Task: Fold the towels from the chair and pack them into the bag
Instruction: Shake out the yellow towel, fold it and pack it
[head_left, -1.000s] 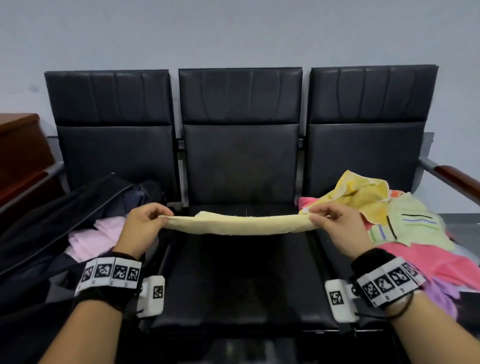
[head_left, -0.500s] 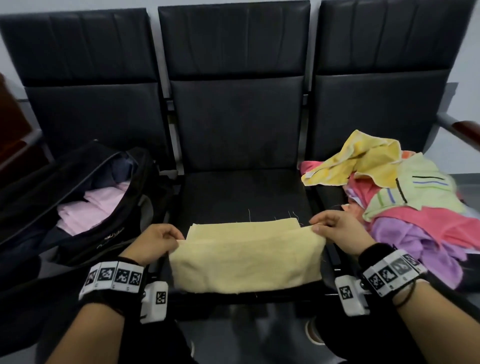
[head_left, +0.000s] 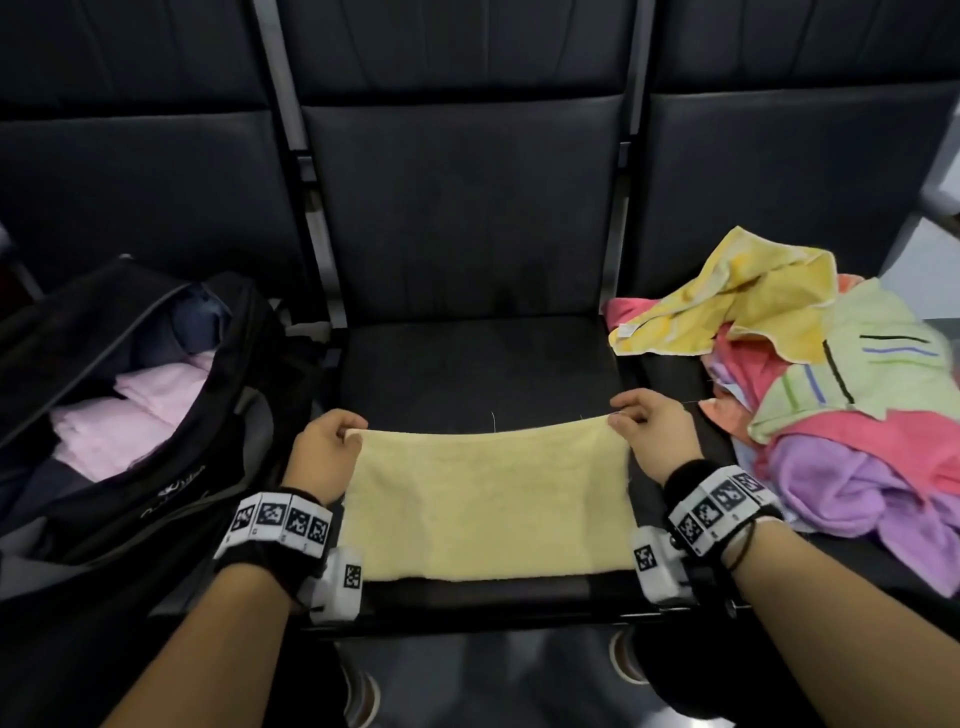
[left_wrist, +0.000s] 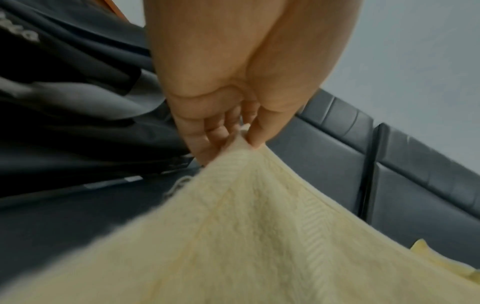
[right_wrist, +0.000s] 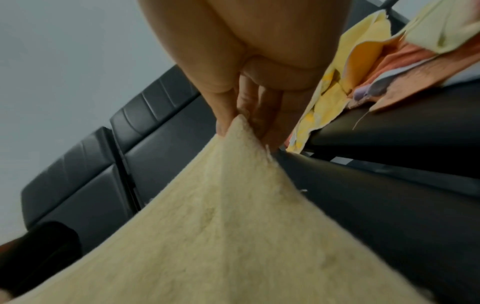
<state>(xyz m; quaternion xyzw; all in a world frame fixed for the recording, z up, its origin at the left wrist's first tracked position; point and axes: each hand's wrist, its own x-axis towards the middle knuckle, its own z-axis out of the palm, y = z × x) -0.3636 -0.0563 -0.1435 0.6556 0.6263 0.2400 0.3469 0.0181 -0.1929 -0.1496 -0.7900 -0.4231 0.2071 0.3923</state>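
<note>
A pale yellow towel (head_left: 488, 501) is stretched over the front of the middle black seat (head_left: 478, 358). My left hand (head_left: 324, 452) pinches its far left corner, and the left wrist view shows thumb and fingers clamped on that corner (left_wrist: 242, 142). My right hand (head_left: 652, 431) pinches the far right corner, also seen close up (right_wrist: 240, 123). The towel's near edge hangs by the seat's front lip. A black bag (head_left: 156, 415) lies open on the left seat with folded pink towels (head_left: 130, 410) inside.
A loose heap of towels (head_left: 831, 405), yellow, green, pink and purple, covers the right seat. Black seat backs (head_left: 467, 182) rise behind. Shoes and floor show below the seat's front edge.
The towel came down from being held taut in the air onto the middle seat. Both hands now hold its far corners lower and nearer, and the view has tilted downward.
</note>
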